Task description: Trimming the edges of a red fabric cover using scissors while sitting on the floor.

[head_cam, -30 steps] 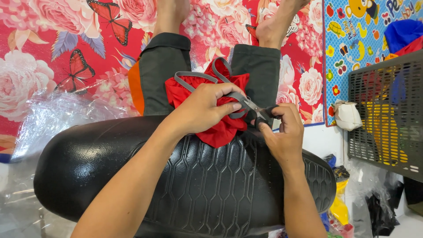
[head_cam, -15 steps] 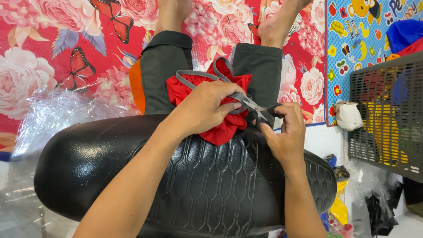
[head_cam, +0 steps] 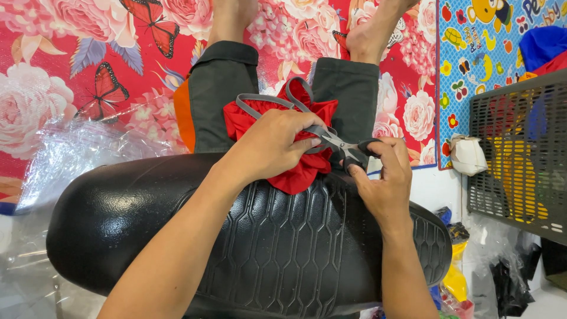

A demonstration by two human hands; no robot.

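Note:
My left hand (head_cam: 274,147) grips a bunched red fabric piece (head_cam: 295,171) with a grey strap (head_cam: 260,100) looping off its far side. My right hand (head_cam: 384,177) holds black-handled scissors (head_cam: 345,149), whose blades point left into the fabric under my left fingers. Both hands work over the far edge of a large black moulded seat (head_cam: 266,248) with a hexagon pattern that lies across my lap. Beyond it are my dark trouser legs (head_cam: 218,94) and bare feet.
A red floral mat with butterflies (head_cam: 77,77) covers the floor. Crumpled clear plastic (head_cam: 71,159) lies at left. A grey perforated metal rack (head_cam: 520,147) with coloured items stands at right, with bags (head_cam: 508,283) beneath it and a white object (head_cam: 466,155) beside it.
Both hands stay on the fabric and scissors; the scissors have shifted slightly while the blades stay in the red fabric. The seat has not moved.

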